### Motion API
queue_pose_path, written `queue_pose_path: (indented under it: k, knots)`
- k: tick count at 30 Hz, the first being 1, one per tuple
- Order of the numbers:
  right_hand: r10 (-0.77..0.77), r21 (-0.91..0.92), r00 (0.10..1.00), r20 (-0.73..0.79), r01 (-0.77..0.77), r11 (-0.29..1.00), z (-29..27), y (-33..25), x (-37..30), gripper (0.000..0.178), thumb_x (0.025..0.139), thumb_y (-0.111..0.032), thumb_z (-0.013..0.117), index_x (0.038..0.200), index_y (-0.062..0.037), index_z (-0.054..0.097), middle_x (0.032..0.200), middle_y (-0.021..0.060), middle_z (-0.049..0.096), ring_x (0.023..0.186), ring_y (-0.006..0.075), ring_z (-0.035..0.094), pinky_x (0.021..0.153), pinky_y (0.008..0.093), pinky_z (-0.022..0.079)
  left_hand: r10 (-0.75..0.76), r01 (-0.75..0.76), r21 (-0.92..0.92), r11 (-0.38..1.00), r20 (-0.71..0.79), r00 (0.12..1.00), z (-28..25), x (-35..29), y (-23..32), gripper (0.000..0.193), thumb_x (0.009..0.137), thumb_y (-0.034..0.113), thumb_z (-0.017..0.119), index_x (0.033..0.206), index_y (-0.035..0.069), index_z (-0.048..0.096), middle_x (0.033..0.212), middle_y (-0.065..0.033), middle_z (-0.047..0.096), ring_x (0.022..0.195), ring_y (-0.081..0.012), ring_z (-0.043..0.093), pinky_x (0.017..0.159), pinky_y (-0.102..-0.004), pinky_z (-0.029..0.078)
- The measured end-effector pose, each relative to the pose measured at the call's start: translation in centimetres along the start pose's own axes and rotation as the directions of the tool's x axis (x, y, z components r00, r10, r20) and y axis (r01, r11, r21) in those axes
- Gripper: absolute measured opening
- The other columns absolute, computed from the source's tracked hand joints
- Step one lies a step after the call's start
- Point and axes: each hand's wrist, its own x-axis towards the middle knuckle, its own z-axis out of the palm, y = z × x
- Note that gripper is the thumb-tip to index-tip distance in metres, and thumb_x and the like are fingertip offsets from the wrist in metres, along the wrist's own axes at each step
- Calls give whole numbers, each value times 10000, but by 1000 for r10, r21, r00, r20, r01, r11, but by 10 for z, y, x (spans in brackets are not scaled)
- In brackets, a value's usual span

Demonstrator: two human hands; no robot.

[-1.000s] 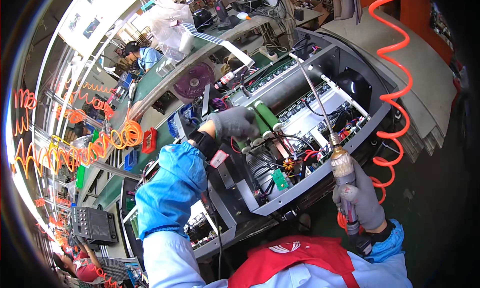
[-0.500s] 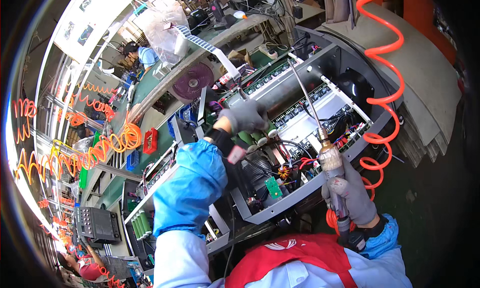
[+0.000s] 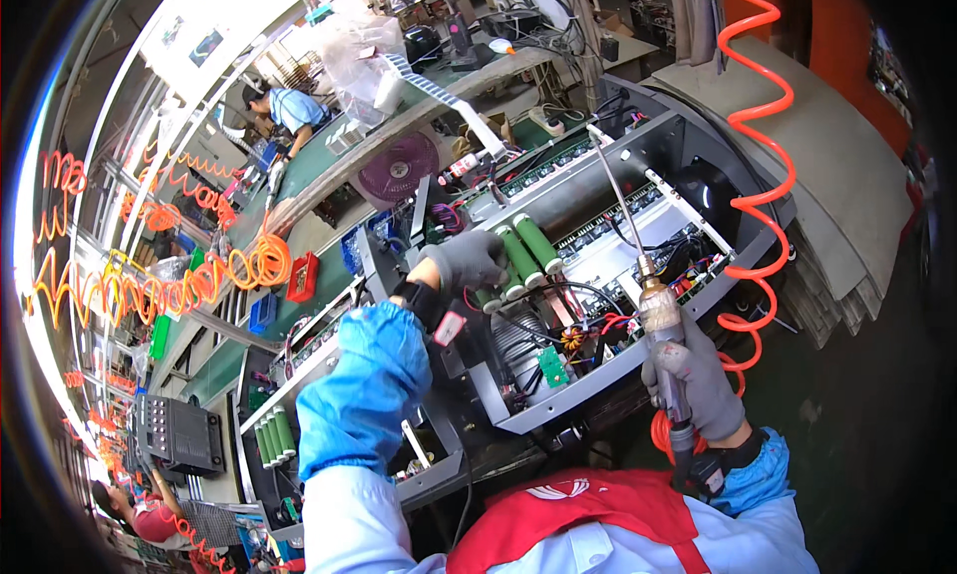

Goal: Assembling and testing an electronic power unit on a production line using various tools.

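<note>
My right hand (image 3: 701, 375), in a grey glove, is wrapped round an air screwdriver (image 3: 660, 313). Its long thin bit points up and away over an open grey metal chassis (image 3: 558, 406). Inside are circuit boards, wiring and a row of green cylindrical resistors (image 3: 537, 243). My left hand (image 3: 469, 262), gloved too, is closed beside the left end of that row, its fingers curled down. Whatever those fingers may hold is hidden. A small green circuit board (image 3: 552, 367) sits at the chassis's near side.
A red coiled air hose (image 3: 764, 18) hangs at the right, before stacked grey sheets (image 3: 827, 245). Another open chassis (image 3: 439, 484) lies at lower left. Red bin (image 3: 302, 278) and blue bin (image 3: 263, 314) stand beyond. Two people work at the left, apart from me.
My left hand has drawn back to the left, uncovering more of the green resistors. My right hand keeps its grip on the screwdriver. The whole view has shifted slightly.
</note>
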Motion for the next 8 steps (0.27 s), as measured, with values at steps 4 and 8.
queue_pose_path:
  k: [4,8]
  knots:
    - [3,-27,1000,-2,-3,1000,2,0,2,624,844,-262,585,1404,-65,391,731,55,579,558,114,552,491,250,482,-40,36,-72,997,-54,998,-10,-7,-8,240,745,195,714,877,15,627,705,-50,595,624,-145,561,584,-333,472]
    - [40,-22,999,23,-39,999,3,4,1,637,854,-206,589,1441,-96,365,764,57,576,568,115,551,499,257,485,-9,18,59,998,-154,988,12,-11,-14,286,721,231,715,902,18,655,770,-70,660,709,-204,586,684,-367,494]
